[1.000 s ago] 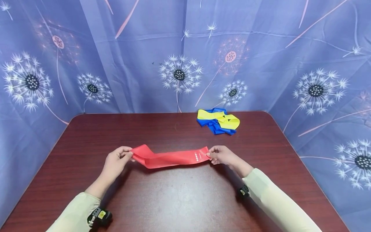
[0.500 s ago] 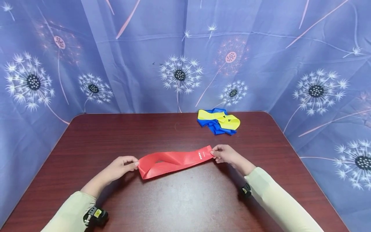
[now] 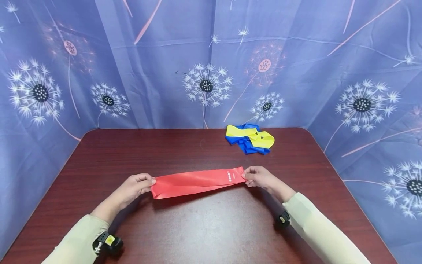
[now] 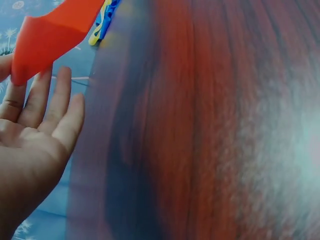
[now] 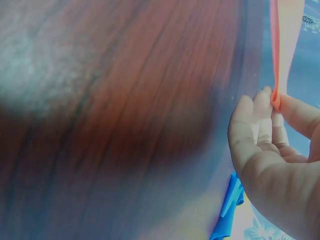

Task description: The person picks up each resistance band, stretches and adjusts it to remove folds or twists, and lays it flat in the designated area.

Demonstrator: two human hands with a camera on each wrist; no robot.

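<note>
A red resistance band [image 3: 194,181], a flat loop with white dots and small print near its right end, is stretched out between both hands above the table. My left hand [image 3: 133,189] pinches its left end between thumb and fingers. In the left wrist view the other fingers of the left hand [image 4: 40,130] are spread apart below the red band [image 4: 55,35]. At the right end, the thumb and fingers of my right hand [image 3: 262,178] pinch the band. The right wrist view shows the folded band end [image 5: 280,75] between the thumb and fingers of the right hand [image 5: 275,155].
A yellow band [image 3: 263,140] lies on a crumpled blue band [image 3: 248,148] near the far edge of the brown wooden table [image 3: 158,150]. Behind and beside the table hangs a blue curtain [image 3: 158,80] with dandelion prints. Both wrists carry black cameras [image 3: 107,242].
The red band has gone from twisted and partly gaping to flatter and straighter. My left hand has come down, and the right hand has shifted slightly right. The yellow and blue bands stay put.
</note>
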